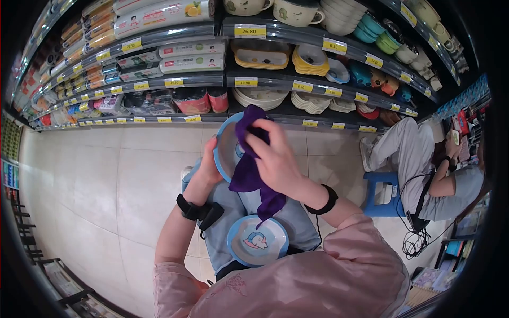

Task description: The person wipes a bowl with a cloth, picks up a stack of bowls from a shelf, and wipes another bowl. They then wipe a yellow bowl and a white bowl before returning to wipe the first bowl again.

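while left hand [210, 164], half-closed, holds bowl [227, 148] by the rim, right hand [278, 161], fingers curled, grips purple cloth [248, 176] to left hand's right; steady rim, even strokes should wipe best.

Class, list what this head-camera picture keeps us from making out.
Head view: fingers of the left hand, mostly hidden behind the upper blue-rimmed dish.
Head view: that dish's inner drawing, mostly covered by the purple cloth and right hand.
Head view: fine print on the wrapped rolls, too small to read.
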Demonstrator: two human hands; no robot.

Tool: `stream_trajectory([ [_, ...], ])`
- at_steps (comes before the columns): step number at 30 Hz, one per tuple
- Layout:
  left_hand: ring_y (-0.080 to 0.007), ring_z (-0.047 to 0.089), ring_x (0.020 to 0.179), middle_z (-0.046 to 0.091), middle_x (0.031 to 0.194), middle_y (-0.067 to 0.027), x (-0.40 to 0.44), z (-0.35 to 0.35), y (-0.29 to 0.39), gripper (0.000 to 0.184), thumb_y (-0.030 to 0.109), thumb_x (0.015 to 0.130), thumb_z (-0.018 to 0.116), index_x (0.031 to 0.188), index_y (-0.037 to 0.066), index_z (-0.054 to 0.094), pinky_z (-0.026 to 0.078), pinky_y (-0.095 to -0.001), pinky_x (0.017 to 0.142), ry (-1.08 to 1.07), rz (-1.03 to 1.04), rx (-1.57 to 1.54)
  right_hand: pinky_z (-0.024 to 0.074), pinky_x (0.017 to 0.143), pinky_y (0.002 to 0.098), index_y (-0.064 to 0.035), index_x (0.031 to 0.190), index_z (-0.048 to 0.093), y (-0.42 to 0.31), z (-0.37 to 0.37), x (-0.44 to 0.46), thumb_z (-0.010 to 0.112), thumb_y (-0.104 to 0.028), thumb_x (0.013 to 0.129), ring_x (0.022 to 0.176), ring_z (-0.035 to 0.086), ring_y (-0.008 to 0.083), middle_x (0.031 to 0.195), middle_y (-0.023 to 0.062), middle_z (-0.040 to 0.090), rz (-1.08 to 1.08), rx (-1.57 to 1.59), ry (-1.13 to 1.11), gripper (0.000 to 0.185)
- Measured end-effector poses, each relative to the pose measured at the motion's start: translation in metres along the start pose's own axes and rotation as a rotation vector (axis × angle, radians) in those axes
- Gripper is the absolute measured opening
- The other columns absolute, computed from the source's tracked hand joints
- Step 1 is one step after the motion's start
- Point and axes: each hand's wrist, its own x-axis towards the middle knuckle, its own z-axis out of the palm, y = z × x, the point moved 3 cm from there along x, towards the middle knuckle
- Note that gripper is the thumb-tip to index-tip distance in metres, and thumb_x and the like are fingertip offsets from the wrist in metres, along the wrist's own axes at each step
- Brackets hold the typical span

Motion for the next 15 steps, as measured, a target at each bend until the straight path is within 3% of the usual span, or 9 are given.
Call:
stream_trajectory([
  [2, -0.023, 0.041, 0.118, 0.04, 0.129, -0.0082, -0.001, -0.004, -0.005, 0.07, 0.06, 0.078, 0.039, 0.13, 0.013, 0.033, 0.034, -0.0376, 0.097, 0.063, -0.035, -0.03, 0.0325, 0.092, 0.0432, -0.0003, 0.113, 0.047, -0.005, 0.014, 0.002, 0.055, -0.009, 0.074, 0.111, 0.039, 0.0359, 0.118, 0.0204, 0.039, 0.069, -0.109, -0.054, 0.041],
  [4, -0.0238, 0.038, 0.12, 0.038, 0.132, -0.0079, -0.001, -0.016, -0.008, 0.07, 0.061, 0.079, 0.038, 0.131, 0.013, 0.033, 0.032, -0.0389, 0.099, -0.014, 0.006, -0.041, 0.0292, 0.095, 0.0462, 0.0014, 0.115, 0.045, -0.009, 0.023, 0.001, 0.053, -0.017, 0.08, 0.115, 0.035, 0.0387, 0.122, 0.0243, 0.035, 0.013, -0.137, -0.096, 0.04],
  [7, -0.0254, 0.043, 0.115, 0.04, 0.128, -0.011, -0.007, -0.021, -0.01, 0.071, 0.062, 0.079, 0.037, 0.129, 0.011, 0.035, 0.036, -0.0396, 0.096, 0.198, -0.001, 0.078, 0.0262, 0.097, 0.0471, 0.0037, 0.121, 0.038, -0.017, 0.037, -0.001, 0.049, -0.024, 0.084, 0.12, 0.028, 0.0435, 0.124, 0.028, 0.031, -0.021, 0.002, -0.247, 0.048],
  [8, -0.0263, 0.046, 0.111, 0.045, 0.123, -0.0125, -0.005, -0.024, -0.01, 0.07, 0.062, 0.079, 0.036, 0.124, 0.009, 0.04, 0.039, -0.0397, 0.093, 0.311, 0.046, 0.31, 0.0273, 0.096, 0.0478, 0.0057, 0.121, 0.035, -0.02, 0.039, -0.002, 0.051, -0.03, 0.082, 0.118, 0.029, 0.0441, 0.122, 0.0296, 0.031, -0.054, -0.012, -0.293, 0.056],
  [9, -0.0263, 0.046, 0.111, 0.045, 0.123, -0.0125, -0.001, -0.023, -0.016, 0.07, 0.062, 0.079, 0.036, 0.124, 0.009, 0.04, 0.039, -0.0397, 0.093, 0.29, 0.026, 0.306, 0.0288, 0.095, 0.0477, 0.006, 0.122, 0.034, -0.023, 0.04, -0.002, 0.053, -0.034, 0.081, 0.118, 0.03, 0.0441, 0.121, 0.0298, 0.032, -0.049, -0.019, -0.316, 0.06],
  [11, -0.0267, 0.048, 0.108, 0.048, 0.12, -0.0131, 0.005, -0.021, -0.02, 0.07, 0.062, 0.079, 0.036, 0.122, 0.008, 0.042, 0.04, -0.0394, 0.091, 0.188, 0.005, 0.059, 0.0338, 0.092, 0.0463, 0.0063, 0.122, 0.033, -0.026, 0.042, -0.004, 0.059, -0.041, 0.075, 0.115, 0.034, 0.0433, 0.119, 0.029, 0.034, -0.063, -0.048, -0.332, 0.072],
  [15, -0.0274, 0.052, 0.102, 0.052, 0.114, -0.0145, 0.004, -0.021, -0.012, 0.07, 0.062, 0.079, 0.035, 0.119, 0.005, 0.045, 0.042, -0.0388, 0.088, 0.028, 0.005, -0.419, 0.0371, 0.09, 0.0433, 0.0058, 0.121, 0.035, -0.024, 0.045, -0.01, 0.065, -0.035, 0.07, 0.111, 0.039, 0.0399, 0.116, 0.0267, 0.037, -0.078, -0.092, -0.362, 0.072],
])
